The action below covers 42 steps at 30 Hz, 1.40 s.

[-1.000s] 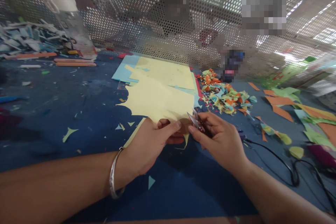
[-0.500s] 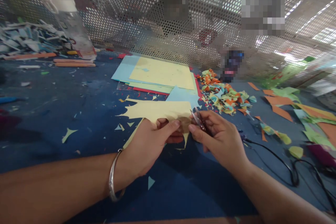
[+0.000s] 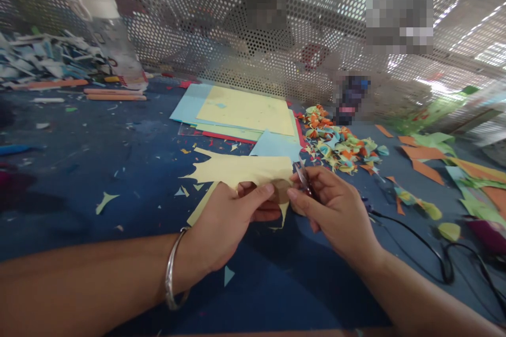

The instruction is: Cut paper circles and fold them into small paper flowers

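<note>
A sheet of pale yellow paper (image 3: 237, 168) with scalloped, cut-out edges is pinched between the thumb and fingers of my left hand (image 3: 237, 208), which wears a silver bangle (image 3: 171, 274). My right hand (image 3: 332, 202) grips small scissors (image 3: 303, 176), whose blades point up and stand at the paper's right edge. The scissor handles are mostly hidden in my fingers. Just beyond the paper lie a light blue piece (image 3: 274, 145) and a stack of coloured sheets (image 3: 245, 110), yellow on top.
Behind the table stands a perforated metal screen (image 3: 177, 26). A white-lidded bottle (image 3: 118, 47) and a heap of paper strips (image 3: 43, 58) are at back left. To the right are folded paper pieces (image 3: 340, 142), orange scraps (image 3: 427, 166) and a black cable (image 3: 419, 226).
The whole view has shifted slightly. The scissors' blades look closer together and turned more upright at the paper's right edge. Both hands keep their hold.
</note>
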{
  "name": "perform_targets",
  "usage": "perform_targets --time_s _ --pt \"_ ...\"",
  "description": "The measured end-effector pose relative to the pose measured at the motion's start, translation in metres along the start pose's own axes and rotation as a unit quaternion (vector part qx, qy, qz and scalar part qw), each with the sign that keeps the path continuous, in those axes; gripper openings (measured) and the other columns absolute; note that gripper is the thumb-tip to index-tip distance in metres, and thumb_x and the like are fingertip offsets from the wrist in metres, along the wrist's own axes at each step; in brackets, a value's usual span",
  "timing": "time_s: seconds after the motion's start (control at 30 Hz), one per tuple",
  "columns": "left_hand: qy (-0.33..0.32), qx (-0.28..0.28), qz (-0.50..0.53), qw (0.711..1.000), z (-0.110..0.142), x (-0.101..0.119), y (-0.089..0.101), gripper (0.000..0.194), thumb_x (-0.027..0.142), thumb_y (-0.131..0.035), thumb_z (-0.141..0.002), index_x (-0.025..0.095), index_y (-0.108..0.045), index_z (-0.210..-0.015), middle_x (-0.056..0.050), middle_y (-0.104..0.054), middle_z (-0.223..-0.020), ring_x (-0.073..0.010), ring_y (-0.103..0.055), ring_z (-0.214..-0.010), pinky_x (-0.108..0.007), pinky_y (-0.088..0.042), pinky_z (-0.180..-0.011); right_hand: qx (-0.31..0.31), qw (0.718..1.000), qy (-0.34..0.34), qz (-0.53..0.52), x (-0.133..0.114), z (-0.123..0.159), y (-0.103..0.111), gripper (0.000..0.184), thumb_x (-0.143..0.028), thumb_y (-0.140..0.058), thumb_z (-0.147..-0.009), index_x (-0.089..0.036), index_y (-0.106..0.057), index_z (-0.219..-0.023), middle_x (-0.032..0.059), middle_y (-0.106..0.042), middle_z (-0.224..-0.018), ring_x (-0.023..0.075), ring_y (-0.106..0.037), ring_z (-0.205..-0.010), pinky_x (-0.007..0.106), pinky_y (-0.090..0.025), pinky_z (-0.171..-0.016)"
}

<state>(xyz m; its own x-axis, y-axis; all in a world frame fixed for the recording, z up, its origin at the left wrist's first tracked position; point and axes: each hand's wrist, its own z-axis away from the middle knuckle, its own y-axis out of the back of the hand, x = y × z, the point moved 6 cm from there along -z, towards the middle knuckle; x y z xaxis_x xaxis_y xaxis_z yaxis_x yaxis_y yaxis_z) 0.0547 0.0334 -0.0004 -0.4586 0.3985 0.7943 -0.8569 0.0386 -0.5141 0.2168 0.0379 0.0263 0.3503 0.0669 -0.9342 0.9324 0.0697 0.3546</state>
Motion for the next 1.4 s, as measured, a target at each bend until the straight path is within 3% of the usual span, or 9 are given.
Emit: perform_targets --time_s 0.4,0.6,0.83,1.07,1.23,1.4 --pt "0.002 -0.005 0.006 1.000 0.001 0.000 0.000 0.024 0.030 -0.078 -0.083 0.007 -0.079 -0.089 -0.012 -0.077 -0.092 -0.0181 -0.072 -0.079 -0.029 -0.064 -0.071 -0.001 1.000 -0.003 0.008 -0.002 0.000 0.000 0.022 -0.038 -0.071 -0.090 -0.019 -0.064 -0.097 -0.0073 -0.054 -0.063 0.0034 -0.043 -0.036 0.018 -0.033 -0.036" --pt "0.007 -0.026 0.013 1.000 0.002 -0.001 -0.001 0.019 0.024 -0.086 -0.074 0.008 -0.074 -0.073 -0.004 -0.068 -0.082 -0.0171 -0.070 -0.084 -0.030 -0.063 -0.079 0.013 1.000 -0.005 0.013 -0.003 0.000 0.002 0.024 -0.039 -0.072 -0.088 -0.018 -0.065 -0.097 -0.0076 -0.053 -0.061 0.0042 -0.041 -0.036 0.019 -0.034 -0.036" --pt "0.009 -0.020 -0.009 1.000 0.000 -0.006 0.002 0.030 0.028 -0.086 -0.073 0.013 -0.062 -0.065 -0.003 -0.066 -0.081 -0.0184 -0.070 -0.088 -0.032 -0.062 -0.083 0.009 1.000 -0.002 0.012 -0.003 -0.001 0.003 0.024 -0.040 -0.072 -0.088 -0.019 -0.065 -0.097 -0.0075 -0.053 -0.060 0.0048 -0.041 -0.034 0.020 -0.034 -0.034" --pt "-0.002 -0.016 -0.014 1.000 0.001 -0.002 -0.001 0.028 0.032 -0.088 -0.070 0.012 -0.068 -0.067 -0.008 -0.075 -0.090 -0.0220 -0.072 -0.090 -0.033 -0.062 -0.081 0.009 1.000 0.002 0.010 -0.005 0.002 0.000 0.020 -0.038 -0.071 -0.090 -0.019 -0.064 -0.096 -0.0077 -0.054 -0.062 0.0033 -0.043 -0.036 0.018 -0.033 -0.036" --pt "-0.003 0.031 -0.058 0.998 -0.004 -0.005 0.005 0.030 0.034 -0.088 -0.069 0.014 -0.079 -0.090 -0.009 -0.079 -0.093 -0.0220 -0.074 -0.087 -0.030 -0.060 -0.077 0.010 1.000 0.007 0.021 -0.007 0.004 0.001 0.022 -0.039 -0.071 -0.090 -0.019 -0.065 -0.097 -0.0079 -0.053 -0.058 0.0044 -0.044 -0.037 0.018 -0.032 -0.037" --pt "-0.054 0.045 -0.027 0.997 -0.009 0.007 0.011 0.026 0.032 -0.087 -0.071 0.013 -0.081 -0.088 -0.011 -0.079 -0.097 -0.0203 -0.072 -0.086 -0.028 -0.058 -0.079 0.006 1.000 -0.003 0.018 -0.005 0.002 0.003 0.032 -0.049 -0.069 -0.090 -0.019 -0.067 -0.100 -0.0076 -0.051 -0.055 0.0053 -0.038 -0.038 0.020 -0.031 -0.038"
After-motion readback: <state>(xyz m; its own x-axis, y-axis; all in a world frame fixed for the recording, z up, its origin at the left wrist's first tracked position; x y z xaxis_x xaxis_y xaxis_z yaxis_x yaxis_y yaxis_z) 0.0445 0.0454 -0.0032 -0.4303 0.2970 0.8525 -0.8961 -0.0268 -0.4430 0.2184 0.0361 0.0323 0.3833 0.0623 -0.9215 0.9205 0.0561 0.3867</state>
